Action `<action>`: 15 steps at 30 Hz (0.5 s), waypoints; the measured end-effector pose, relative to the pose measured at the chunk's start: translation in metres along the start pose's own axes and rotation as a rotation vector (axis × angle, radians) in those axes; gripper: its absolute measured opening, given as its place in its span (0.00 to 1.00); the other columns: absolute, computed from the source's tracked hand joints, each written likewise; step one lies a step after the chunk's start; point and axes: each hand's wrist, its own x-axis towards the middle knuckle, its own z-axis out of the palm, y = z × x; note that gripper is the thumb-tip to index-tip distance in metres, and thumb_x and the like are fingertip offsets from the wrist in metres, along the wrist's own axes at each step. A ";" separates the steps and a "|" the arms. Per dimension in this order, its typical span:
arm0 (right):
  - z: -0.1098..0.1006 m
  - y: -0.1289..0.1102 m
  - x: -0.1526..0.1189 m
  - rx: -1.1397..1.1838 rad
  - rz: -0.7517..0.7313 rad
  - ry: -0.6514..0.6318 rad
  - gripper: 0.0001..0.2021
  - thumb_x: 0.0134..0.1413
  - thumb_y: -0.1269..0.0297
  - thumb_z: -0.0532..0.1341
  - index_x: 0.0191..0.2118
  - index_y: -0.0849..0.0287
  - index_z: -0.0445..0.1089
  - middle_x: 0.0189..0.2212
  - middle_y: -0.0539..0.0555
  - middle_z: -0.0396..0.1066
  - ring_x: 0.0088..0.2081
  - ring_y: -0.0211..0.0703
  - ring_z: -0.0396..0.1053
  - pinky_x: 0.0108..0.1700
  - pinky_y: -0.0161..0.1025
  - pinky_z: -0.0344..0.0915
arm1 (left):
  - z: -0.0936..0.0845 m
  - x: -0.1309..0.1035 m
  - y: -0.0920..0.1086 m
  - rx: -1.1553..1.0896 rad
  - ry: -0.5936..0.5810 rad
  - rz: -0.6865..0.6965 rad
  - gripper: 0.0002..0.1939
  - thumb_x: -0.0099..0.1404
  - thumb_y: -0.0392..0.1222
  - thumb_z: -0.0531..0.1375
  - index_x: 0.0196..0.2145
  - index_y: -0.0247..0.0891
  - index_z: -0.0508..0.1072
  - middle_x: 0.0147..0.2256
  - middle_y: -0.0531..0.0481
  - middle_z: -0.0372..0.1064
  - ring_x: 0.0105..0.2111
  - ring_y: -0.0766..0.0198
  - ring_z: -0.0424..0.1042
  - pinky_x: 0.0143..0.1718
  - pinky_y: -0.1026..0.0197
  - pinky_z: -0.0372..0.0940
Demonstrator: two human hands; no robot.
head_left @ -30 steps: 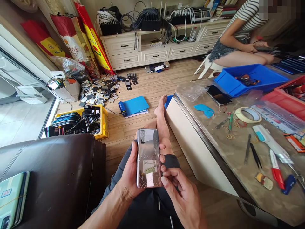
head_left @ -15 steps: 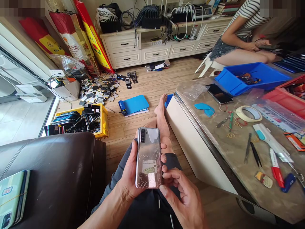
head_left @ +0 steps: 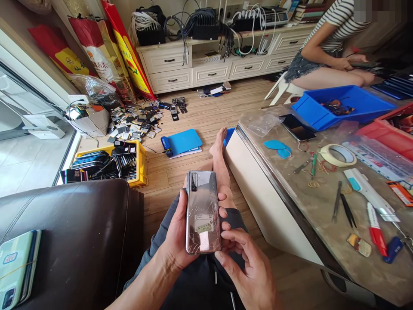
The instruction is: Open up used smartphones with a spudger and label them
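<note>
A smartphone (head_left: 203, 211), back side up with a cracked, shiny rear cover, rests in my left hand (head_left: 177, 237). My left thumb lies along its left edge, and the fingertips wrap round the right edge. On the back are a camera block at the upper left and a white label with a greenish patch lower down. My right hand (head_left: 250, 267) is at the phone's lower right corner, with thumb and forefinger seemingly pinching that corner. Its other fingers are curled and partly hidden.
On the right, a worktop (head_left: 290, 181) bears a tape roll (head_left: 337, 155), tweezers (head_left: 347, 210), a red marker (head_left: 377, 230) and a blue bin (head_left: 342, 105). A yellow crate (head_left: 141, 165) of phone parts stands left, by a dark leather seat (head_left: 80, 224). Another person sits at the back right.
The phone has tilted slightly in my hands, its lower end shifting a little right, and reflections on its back have changed. Both hands keep nearly the same pose.
</note>
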 end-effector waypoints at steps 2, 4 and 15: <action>0.000 0.001 0.000 -0.002 0.006 -0.002 0.11 0.64 0.62 0.66 0.50 0.46 0.71 0.40 0.48 0.78 0.33 0.37 0.79 0.39 0.28 0.77 | -0.001 0.000 0.000 0.005 -0.007 0.000 0.47 0.67 0.76 0.42 0.59 0.31 0.70 0.41 0.40 0.75 0.37 0.53 0.78 0.45 0.52 0.70; -0.001 0.002 -0.001 0.000 0.015 -0.004 0.10 0.64 0.62 0.65 0.50 0.46 0.70 0.40 0.48 0.78 0.35 0.37 0.79 0.40 0.28 0.77 | -0.003 0.000 0.000 0.014 -0.019 0.005 0.46 0.67 0.75 0.41 0.60 0.32 0.69 0.42 0.39 0.75 0.38 0.52 0.79 0.47 0.50 0.70; -0.003 0.001 0.000 0.061 0.014 0.007 0.10 0.64 0.64 0.65 0.50 0.45 0.71 0.40 0.48 0.77 0.37 0.37 0.79 0.42 0.28 0.76 | 0.003 0.000 0.003 -0.011 -0.068 -0.011 0.45 0.69 0.73 0.41 0.58 0.30 0.70 0.42 0.39 0.75 0.40 0.51 0.79 0.46 0.52 0.71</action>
